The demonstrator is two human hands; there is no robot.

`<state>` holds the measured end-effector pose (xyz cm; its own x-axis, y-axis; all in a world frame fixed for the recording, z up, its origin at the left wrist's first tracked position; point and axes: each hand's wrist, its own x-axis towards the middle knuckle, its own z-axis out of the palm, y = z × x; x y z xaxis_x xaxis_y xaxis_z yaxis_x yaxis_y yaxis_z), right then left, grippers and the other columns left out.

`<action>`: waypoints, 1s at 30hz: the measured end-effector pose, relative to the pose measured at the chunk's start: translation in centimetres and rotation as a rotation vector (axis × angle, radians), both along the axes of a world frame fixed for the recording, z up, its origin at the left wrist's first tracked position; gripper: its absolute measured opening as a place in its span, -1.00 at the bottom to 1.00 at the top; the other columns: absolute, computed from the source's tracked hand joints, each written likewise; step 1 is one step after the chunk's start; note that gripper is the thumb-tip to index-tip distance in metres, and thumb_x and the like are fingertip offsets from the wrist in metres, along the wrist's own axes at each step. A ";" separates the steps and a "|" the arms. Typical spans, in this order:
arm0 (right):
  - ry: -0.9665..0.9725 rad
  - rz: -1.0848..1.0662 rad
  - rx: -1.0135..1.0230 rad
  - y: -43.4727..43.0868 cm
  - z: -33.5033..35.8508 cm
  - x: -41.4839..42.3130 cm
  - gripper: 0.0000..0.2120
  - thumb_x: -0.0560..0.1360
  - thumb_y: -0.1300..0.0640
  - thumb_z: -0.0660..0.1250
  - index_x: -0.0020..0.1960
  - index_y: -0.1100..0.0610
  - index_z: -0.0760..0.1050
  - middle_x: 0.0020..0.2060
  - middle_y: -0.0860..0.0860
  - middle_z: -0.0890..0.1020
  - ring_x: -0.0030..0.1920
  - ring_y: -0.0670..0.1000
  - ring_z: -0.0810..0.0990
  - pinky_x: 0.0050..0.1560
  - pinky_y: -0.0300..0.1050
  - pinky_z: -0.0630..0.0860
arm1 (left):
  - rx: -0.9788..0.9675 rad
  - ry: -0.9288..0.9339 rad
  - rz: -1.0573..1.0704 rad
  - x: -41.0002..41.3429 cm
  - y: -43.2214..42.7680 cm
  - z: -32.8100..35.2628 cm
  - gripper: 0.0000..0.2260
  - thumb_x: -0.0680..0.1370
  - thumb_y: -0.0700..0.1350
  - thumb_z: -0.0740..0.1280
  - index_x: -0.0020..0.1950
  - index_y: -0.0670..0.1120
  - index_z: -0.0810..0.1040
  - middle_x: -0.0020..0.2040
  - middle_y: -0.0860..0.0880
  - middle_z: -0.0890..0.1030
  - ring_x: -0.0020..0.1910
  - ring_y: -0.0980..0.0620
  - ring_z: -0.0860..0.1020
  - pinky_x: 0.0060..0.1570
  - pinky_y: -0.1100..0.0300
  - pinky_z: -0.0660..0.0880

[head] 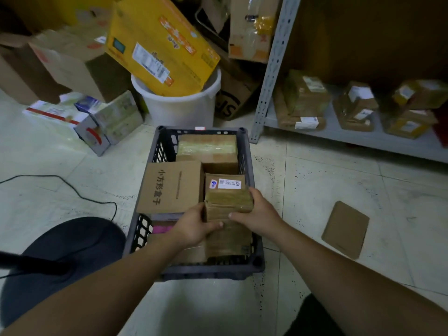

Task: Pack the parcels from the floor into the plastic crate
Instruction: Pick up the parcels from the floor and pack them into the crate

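Head view, looking down at a dark crate [211,270] standing on a pale tiled floor [315,190]. Both hands hold one brown, tape-wrapped parcel [228,197] over the right half of the crate, with its white label facing up at the far end. The left hand [194,226] grips the parcel's near left corner, the thumb laid across the near face and the fingers curled out of sight behind it. The right hand [257,214] clasps the right side, with the thumb on the near face and the fingers wrapped round the far edge. Directly below lies a lower parcel [230,241], against the crate's near right wall; whether the held parcel rests on it cannot be told. To the left, a printed box [172,187] sits tilted, with its edge over the crate's left rim. At the far end a taped box [208,149] fills the width of the crate. A flat card [345,229] lies on the floor well to the right of the crate. Beyond the crate stands a white bucket [179,110] holding a slanted yellow box [160,44]. A grey shelf [363,139] at right carries wrapped packets [305,98]. A black cable [72,187] runs across the floor at left.
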<state>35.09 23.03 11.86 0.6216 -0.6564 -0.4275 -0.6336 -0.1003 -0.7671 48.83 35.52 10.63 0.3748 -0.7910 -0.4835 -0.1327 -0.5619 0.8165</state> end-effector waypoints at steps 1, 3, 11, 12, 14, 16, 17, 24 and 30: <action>0.010 0.036 -0.021 -0.2 -0.5 0.1 -0.25 0.30 -0.03 0.54 0.39 -0.15 0.25 0.16 -0.11 0.52 0.18 -0.04 0.50 0.21 -0.02 0.49 | -0.005 -0.020 -0.010 0.1 0.0 -0.6 -0.54 0.44 -0.11 0.45 0.30 -0.05 0.41 0.15 0.03 0.57 0.16 0.04 0.53 0.21 0.08 0.49; 0.052 0.114 -0.072 -0.6 -1.4 0.2 -0.17 0.22 -0.11 0.55 0.38 -0.19 0.23 0.18 -0.06 0.50 0.20 0.00 0.51 0.22 0.05 0.50 | -0.016 -0.067 -0.031 0.2 0.0 -1.6 -0.52 0.42 -0.10 0.47 0.29 -0.04 0.41 0.17 0.03 0.58 0.18 0.06 0.53 0.25 0.02 0.47; 0.302 0.401 -0.271 -0.9 -1.6 0.6 0.04 0.20 -0.17 0.57 0.48 -0.02 0.04 0.36 0.01 0.23 0.29 0.07 0.37 0.26 0.03 0.44 | 0.020 -0.226 -0.107 0.0 1.2 -3.6 -0.22 0.29 -0.04 0.56 0.40 -0.01 0.22 0.25 0.07 0.49 0.27 0.08 0.44 0.31 0.07 0.39; 0.345 0.450 -0.282 -0.7 -1.7 0.5 0.06 0.20 -0.19 0.56 0.50 -0.03 0.01 0.37 0.02 0.20 0.30 0.09 0.36 0.26 0.04 0.43 | 0.028 -0.220 -0.140 -0.1 1.4 -3.7 -0.15 0.28 -0.05 0.56 0.44 0.00 0.16 0.27 0.08 0.47 0.29 0.08 0.42 0.33 0.06 0.38; 0.418 0.534 -0.379 -0.2 -1.7 0.5 0.01 0.21 -0.25 0.53 0.47 -0.03 0.06 0.33 0.04 0.22 0.27 0.10 0.36 0.25 0.03 0.42 | 0.018 -0.198 -0.203 -0.1 1.7 -3.8 -0.04 0.26 -0.03 0.57 0.48 0.05 0.03 0.29 0.10 0.43 0.32 0.09 0.39 0.36 0.04 0.35; 0.456 0.612 -0.558 0.1 -1.8 0.6 -0.07 0.21 -0.33 0.48 0.40 0.00 0.15 0.28 0.05 0.28 0.25 0.08 0.35 0.25 0.03 0.34 | 0.012 -0.208 -0.242 0.1 1.7 -4.0 0.00 0.26 0.00 0.56 0.50 0.08 -0.04 0.30 0.12 0.39 0.33 0.11 0.36 0.37 0.07 0.33; 0.465 0.646 -0.620 0.2 -1.9 0.6 -0.09 0.21 -0.36 0.46 0.38 0.02 0.18 0.28 0.05 0.31 0.25 0.07 0.33 0.27 0.03 0.29 | 0.002 -0.228 -0.256 0.2 1.7 -4.2 -0.01 0.27 0.02 0.55 0.50 0.07 -0.02 0.30 0.13 0.39 0.33 0.12 0.36 0.37 0.08 0.32; 0.520 0.764 -0.638 0.9 -4.5 0.0 -0.05 0.23 -0.40 0.42 0.43 0.02 0.15 0.33 0.07 0.36 0.30 0.10 0.32 0.35 0.06 0.17 | 0.041 -0.367 -0.324 -0.4 1.9 -6.0 -0.14 0.33 -0.05 0.52 0.48 0.02 0.07 0.27 0.01 0.49 0.24 0.07 0.48 0.21 0.24 0.39; 0.614 0.844 -0.698 1.7 -6.4 0.6 -0.24 0.31 -0.28 0.43 0.36 0.05 0.27 0.25 0.06 0.47 0.26 0.07 0.40 0.34 0.07 0.13 | 0.136 -0.485 -0.499 -0.1 2.3 -7.2 -0.13 0.37 0.09 0.47 0.53 0.01 0.03 0.42 -0.06 0.36 0.36 -0.01 0.36 0.33 0.19 0.28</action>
<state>35.65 24.72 5.48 0.7794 -0.3540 -0.5169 -0.4073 -0.9132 0.0112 48.70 37.80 3.39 0.1814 -0.8691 -0.4601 -0.7319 -0.4318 0.5271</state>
